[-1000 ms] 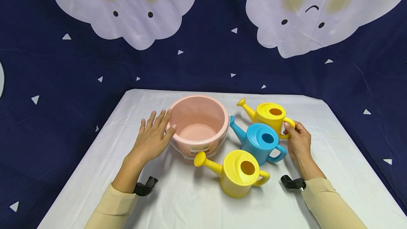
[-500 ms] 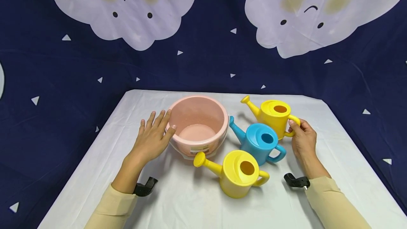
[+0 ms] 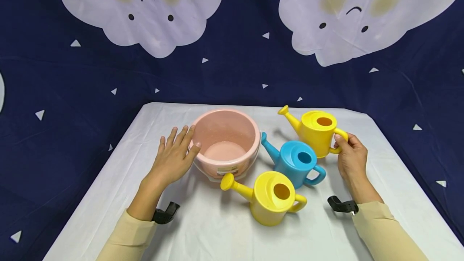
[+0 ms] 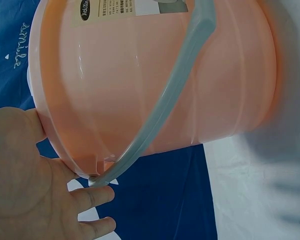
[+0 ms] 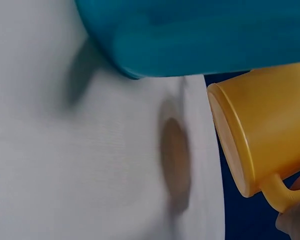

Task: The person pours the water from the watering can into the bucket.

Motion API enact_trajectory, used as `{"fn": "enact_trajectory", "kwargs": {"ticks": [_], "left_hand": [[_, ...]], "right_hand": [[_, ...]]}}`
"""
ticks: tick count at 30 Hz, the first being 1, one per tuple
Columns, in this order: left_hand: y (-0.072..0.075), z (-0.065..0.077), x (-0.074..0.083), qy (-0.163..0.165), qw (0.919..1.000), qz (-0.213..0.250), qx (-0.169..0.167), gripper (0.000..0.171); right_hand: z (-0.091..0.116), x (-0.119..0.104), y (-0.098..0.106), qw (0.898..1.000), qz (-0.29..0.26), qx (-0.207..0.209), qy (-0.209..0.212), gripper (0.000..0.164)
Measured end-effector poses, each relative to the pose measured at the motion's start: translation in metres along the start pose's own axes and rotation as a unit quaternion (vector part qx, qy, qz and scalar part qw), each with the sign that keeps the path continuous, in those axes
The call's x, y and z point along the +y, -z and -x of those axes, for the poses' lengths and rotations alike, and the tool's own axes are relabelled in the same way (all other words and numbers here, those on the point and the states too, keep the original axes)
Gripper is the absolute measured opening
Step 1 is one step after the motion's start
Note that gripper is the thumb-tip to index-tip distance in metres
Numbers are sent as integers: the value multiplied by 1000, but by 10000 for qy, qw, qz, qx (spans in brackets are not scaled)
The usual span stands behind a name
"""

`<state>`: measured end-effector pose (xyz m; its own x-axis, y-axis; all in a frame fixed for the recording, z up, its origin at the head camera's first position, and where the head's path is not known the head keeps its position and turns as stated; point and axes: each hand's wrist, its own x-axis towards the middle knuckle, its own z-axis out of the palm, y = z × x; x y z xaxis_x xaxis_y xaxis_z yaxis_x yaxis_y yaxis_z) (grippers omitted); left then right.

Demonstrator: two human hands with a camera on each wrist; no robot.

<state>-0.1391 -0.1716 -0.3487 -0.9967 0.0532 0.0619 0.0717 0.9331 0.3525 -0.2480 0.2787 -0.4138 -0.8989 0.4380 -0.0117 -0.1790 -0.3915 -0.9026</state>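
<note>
My right hand (image 3: pixel 353 156) pinches the handle of a yellow watering can (image 3: pixel 316 134) at the back right. In the right wrist view that yellow can (image 5: pixel 265 130) is off the table, its shadow below it. My left hand (image 3: pixel 174 156) lies with straight fingers against the left rim of a pink bucket (image 3: pixel 226 158). The left wrist view shows the left palm (image 4: pixel 25 185) and fingers at the rim, near the end of the bucket's grey handle (image 4: pixel 165 100). A blue watering can (image 3: pixel 295 160) stands right of the bucket, and another yellow watering can (image 3: pixel 270 200) stands in front.
A white cloth (image 3: pixel 203 233) covers the table. Behind it hangs a dark blue backdrop (image 3: pixel 239 75) with clouds and small triangles. The blue can sits close between the bucket and the right hand.
The right hand has lifted the back yellow watering can and carried it a little to the right. The left hand, bucket and other two cans look unmoved.
</note>
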Motion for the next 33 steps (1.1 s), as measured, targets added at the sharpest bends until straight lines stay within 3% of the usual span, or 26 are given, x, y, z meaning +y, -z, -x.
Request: {"fn": "enact_trajectory", "kwargs": {"ticks": [8,19,33], "left_hand": [[0,0,0,5,10000,2,3,64],[1,0,0,-4,10000,-6,0,64],[1,-1,-1,-18,10000,-25,36,64]], "right_hand": [[-1,-14,-1,9983,-486,-52,327,11],[5,-41,-9,9937,-994,-221,460,14],[14,-58,-22,9864,-1268,-705,766,13]]}}
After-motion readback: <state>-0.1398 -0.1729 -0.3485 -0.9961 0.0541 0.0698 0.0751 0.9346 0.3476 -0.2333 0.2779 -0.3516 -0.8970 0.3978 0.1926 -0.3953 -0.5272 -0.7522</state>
